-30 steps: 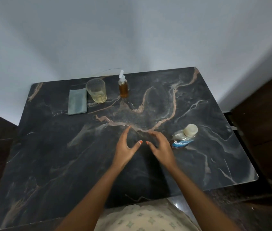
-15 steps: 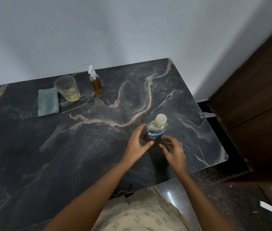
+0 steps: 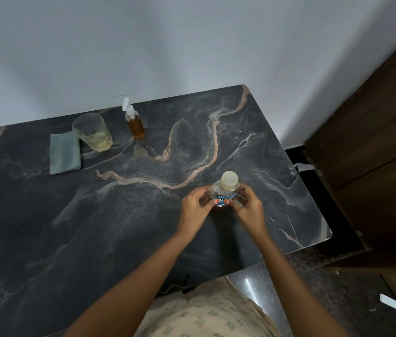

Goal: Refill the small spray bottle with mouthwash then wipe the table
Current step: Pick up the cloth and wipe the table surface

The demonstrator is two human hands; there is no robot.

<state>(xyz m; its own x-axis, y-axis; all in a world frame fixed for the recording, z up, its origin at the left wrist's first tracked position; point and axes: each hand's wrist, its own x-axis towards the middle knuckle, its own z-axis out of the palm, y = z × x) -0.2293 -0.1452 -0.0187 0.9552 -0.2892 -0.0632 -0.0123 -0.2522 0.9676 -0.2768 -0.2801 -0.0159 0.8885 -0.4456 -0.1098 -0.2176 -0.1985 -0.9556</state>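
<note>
The fingers of the left hand curl round the left side of the mouthwash bottle, and the fingers of the right hand curl round its right side, so both hands grasp it at once, with the two thumbs meeting on the near face over the blue label. The bottle is clear, stands upright with its pale round cap on top, and sits toward the right part of the dark marbled tabletop; whether its base rests on the surface or is lifted just off it cannot be told. Both bare forearms reach in from the near edge, above a patterned cream garment. Well apart from the hands, along the far edge by the wall, the small spray bottle stands upright with amber liquid in it and a white nozzle. Just left of it stands a drinking glass with a little yellowish liquid at the bottom, and a folded grey-green cloth lies flat beside the glass. A dark wooden cabinet stands to the right of the tabletop.
</note>
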